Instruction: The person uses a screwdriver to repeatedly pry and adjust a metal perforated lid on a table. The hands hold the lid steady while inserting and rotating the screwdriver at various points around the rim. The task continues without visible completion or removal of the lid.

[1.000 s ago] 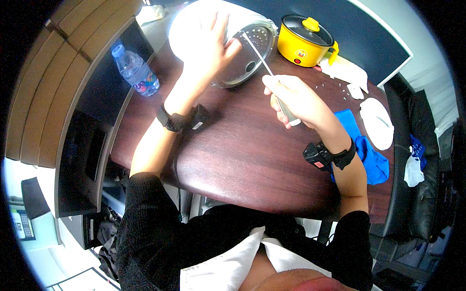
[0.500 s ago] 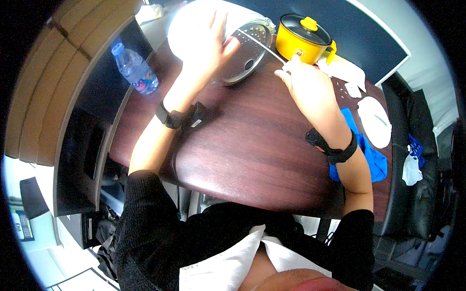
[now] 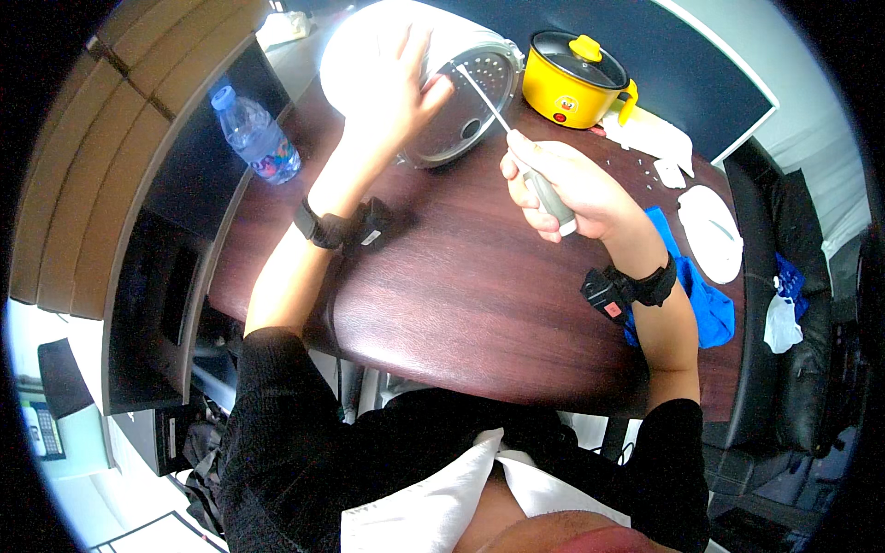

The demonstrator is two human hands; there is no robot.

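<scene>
A white, rounded appliance [image 3: 355, 60] lies tipped on its side at the far part of the table, its dark round face with small perforations [image 3: 487, 77] turned to the right. My left hand [image 3: 392, 97] rests on its white shell with fingers spread and the thumb near the rim. In my right hand [image 3: 585, 180] is a screwdriver [image 3: 549, 198], its pale grey handle wrapped by my fingers. The thin metal shaft points up and left to the perforated face. Whether the tip touches a screw is too small to tell.
A yellow pot [image 3: 570, 88] with a glass lid stands just right of the appliance. On the right lie a white oval part [image 3: 711, 233], a blue cloth [image 3: 705, 304] and small screws [image 3: 648, 173]. A water bottle [image 3: 255, 135] stands at the left edge.
My right hand has come nearer and turned, so the screwdriver's handle now shows and its shaft is steeper. My left hand stays on the appliance.
</scene>
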